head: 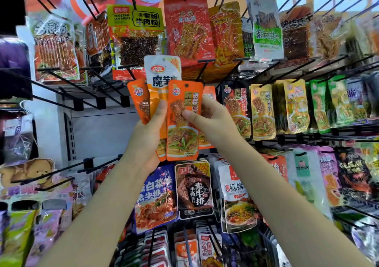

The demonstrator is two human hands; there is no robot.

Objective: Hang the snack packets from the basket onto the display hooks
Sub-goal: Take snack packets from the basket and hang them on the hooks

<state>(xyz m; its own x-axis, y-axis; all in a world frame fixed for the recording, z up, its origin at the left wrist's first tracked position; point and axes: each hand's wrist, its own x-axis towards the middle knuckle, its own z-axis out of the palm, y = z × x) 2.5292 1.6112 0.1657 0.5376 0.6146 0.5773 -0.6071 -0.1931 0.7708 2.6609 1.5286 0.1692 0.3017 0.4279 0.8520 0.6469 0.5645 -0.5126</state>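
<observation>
Left hand [150,123] clutching fan of orange packets [141,100]; right hand [209,117] pinching front packet [182,119] mid-face. Light, floppy, slick foil; better grip nr top hole for hook [202,70].

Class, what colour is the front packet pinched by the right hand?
Orange packet, pinched by the right hand; head view.

Packets raised at the hook wall

My left hand [150,123] grips fanned snack packets [162,76]; my right hand [207,117], at three o'clock, pinches the front orange packet [182,139].
</observation>
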